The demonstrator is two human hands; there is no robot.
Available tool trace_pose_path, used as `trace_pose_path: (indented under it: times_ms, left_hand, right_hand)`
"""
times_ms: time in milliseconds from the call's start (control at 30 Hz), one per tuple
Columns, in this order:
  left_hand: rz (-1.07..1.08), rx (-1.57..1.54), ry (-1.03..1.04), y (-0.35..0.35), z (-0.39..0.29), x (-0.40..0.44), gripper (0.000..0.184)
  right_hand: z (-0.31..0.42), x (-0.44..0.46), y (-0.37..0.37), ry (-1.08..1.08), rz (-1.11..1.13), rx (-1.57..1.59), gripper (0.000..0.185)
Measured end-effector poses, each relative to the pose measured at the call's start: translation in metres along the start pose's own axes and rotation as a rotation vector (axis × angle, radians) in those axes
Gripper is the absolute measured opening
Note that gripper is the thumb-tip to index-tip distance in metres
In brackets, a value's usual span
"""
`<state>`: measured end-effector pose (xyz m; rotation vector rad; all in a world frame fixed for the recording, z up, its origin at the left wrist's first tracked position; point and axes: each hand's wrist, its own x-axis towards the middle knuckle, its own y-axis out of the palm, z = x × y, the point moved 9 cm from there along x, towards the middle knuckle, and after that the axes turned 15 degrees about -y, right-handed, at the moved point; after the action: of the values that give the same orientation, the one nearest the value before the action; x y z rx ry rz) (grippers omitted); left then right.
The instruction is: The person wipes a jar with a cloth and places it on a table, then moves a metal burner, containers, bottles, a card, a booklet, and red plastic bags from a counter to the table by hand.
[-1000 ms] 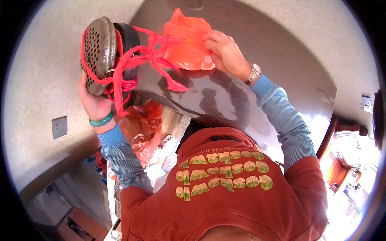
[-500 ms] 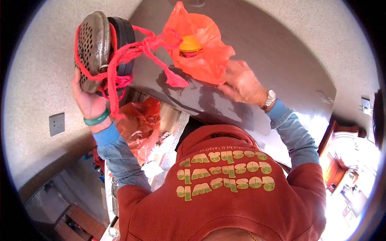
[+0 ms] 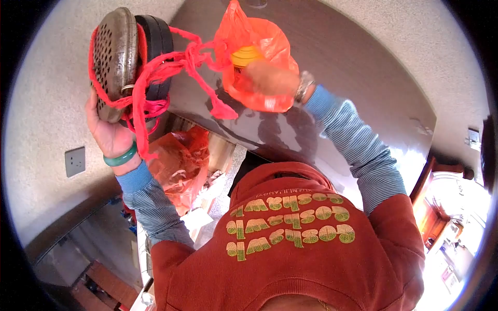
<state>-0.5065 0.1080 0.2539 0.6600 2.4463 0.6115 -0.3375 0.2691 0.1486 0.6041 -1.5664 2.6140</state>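
My left hand [image 3: 113, 133] grips the underside of a round, rusty metal piece with holes through its face [image 3: 115, 57], held upright on its edge. A black round piece [image 3: 158, 62] is pressed against its back. Red cloth strips [image 3: 171, 67] are knotted round both, with loose ends hanging. A jar or can with a yellow top [image 3: 245, 55] sits in a thin orange-red plastic bag [image 3: 275, 44] on the dark table. My right hand [image 3: 272, 79] is over the bag, right by the jar; its fingers are smeared by motion.
The glossy dark tabletop [image 3: 353, 72] has a curved far edge against the wall. Another red plastic bag [image 3: 181, 163] is below my left forearm. A wall socket [image 3: 75, 161] is at the left. Wooden furniture [image 3: 441, 207] stands at the lower right.
My right hand has moved left from the bag's right side to in front of the jar. My left hand has shifted slightly left with the tied metal piece.
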Motion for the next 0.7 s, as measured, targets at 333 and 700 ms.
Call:
trace_pose_path:
  times_ms: [333, 700]
  left_hand:
    - [0.067, 0.026, -0.004, 0.013, 0.008, 0.009, 0.037]
    - [0.02, 0.153, 0.061, 0.016, 0.013, -0.012, 0.039]
  right_hand:
    - [0.026, -0.001, 0.071, 0.132, -0.088, 0.142, 0.021]
    - [-0.02, 0.028, 0.043, 0.284, -0.368, 0.035, 0.018]
